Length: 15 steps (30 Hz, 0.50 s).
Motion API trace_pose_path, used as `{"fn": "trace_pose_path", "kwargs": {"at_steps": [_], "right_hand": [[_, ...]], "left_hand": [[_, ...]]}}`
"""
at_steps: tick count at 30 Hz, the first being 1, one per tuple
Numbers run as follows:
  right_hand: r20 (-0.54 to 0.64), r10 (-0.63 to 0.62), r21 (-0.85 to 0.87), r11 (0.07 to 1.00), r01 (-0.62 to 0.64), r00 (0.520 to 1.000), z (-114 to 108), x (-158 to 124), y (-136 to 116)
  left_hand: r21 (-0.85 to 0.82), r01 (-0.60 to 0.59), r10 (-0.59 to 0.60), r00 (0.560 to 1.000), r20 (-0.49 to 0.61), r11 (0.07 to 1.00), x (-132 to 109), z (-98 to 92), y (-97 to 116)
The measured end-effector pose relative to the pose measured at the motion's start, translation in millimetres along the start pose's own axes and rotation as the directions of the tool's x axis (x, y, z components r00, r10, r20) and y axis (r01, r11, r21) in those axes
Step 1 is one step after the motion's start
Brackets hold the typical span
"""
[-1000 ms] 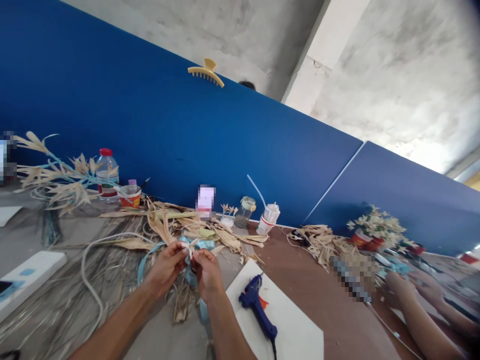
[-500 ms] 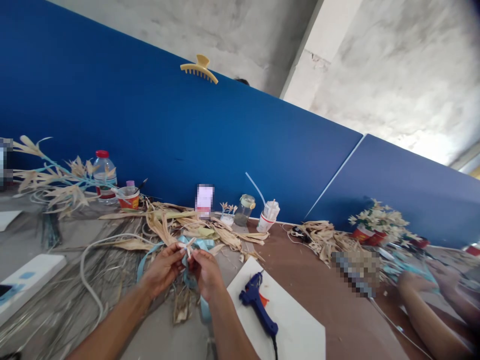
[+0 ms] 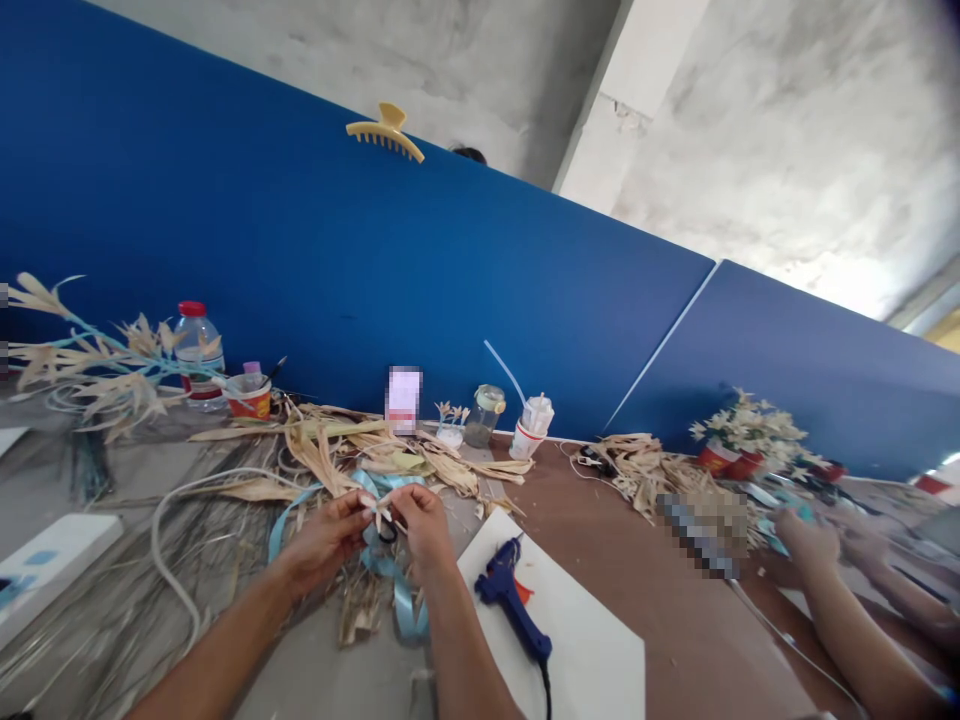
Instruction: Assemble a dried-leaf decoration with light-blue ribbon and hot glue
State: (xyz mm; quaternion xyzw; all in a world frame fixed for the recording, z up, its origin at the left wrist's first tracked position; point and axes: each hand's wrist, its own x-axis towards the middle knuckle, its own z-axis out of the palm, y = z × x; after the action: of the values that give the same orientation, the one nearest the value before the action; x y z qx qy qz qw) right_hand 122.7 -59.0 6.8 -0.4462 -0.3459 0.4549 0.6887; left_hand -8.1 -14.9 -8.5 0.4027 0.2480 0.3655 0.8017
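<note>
Far L, abt 9 o'clock from your hands: a white slab (image 3: 52, 545) lies flat at the worktop (image 3: 660, 600) edge, and a white cord (image 3: 169, 520) loops over the grey part of it. At 10 o'clock a dried-flower branch (image 3: 90, 350), a water bottle (image 3: 191, 350) & a red cup (image 3: 250, 400) sit back against the blue partition (image 3: 337, 260), prob. parked there to be out of your elbows' way.

Centre: your left hand (image 3: 326, 535) & right hand (image 3: 424, 520) meet fingertip to fingertip above a heap of dried husk strips (image 3: 330, 450). Each grip is pressed together, thumb & forefinger pinching a small pale husk piece (image 3: 379, 503) right where the light-blue ribbon (image 3: 401, 605) gathers. Ribbon tails run off to 9 and 6 o'clock. You hold it up off the worktop and close in, likely to steady & see sth that small. There's a dark bit just under the pinch; can't tell what.

At 4 o'clock a blue glue gun (image 3: 510, 600) lies on a white sheet (image 3: 592, 660); the sheet prob. shields the brown surface. At 1 o'clock a jar (image 3: 484, 415) & a cup w/ straw (image 3: 529, 425) stand by the partition.

Far R, 3 o'clock: a co-worker's hand (image 3: 806, 535), w/ more husks (image 3: 645, 470) and flower pots (image 3: 742, 440) nearby. At 12, a yellow hair claw (image 3: 384, 130) sits on the partition's top edge. Bare concrete ceiling (image 3: 787, 130) above.
</note>
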Motion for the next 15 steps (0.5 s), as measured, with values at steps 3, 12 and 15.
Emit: {"fn": "trace_pose_path", "kwargs": {"at_steps": [3, 12, 15], "right_hand": [[0.018, 0.085, 0.093, 0.992, -0.087, 0.996, -1, 0, 2], [0.121, 0.274, 0.264, 0.918, -0.298, 0.954, 6, -1, 13], [0.105, 0.283, 0.236, 0.924, -0.301, 0.953, 6, -2, 12]], "left_hand": [[-0.003, 0.038, -0.038, 0.999, 0.029, 0.999, -2, 1.0, 1], [-0.003, 0.059, -0.058, 0.989, 0.139, 0.998, -8, -0.5, 5], [0.014, 0.056, -0.057, 0.991, 0.123, 0.998, -8, -1.2, 5]]}}
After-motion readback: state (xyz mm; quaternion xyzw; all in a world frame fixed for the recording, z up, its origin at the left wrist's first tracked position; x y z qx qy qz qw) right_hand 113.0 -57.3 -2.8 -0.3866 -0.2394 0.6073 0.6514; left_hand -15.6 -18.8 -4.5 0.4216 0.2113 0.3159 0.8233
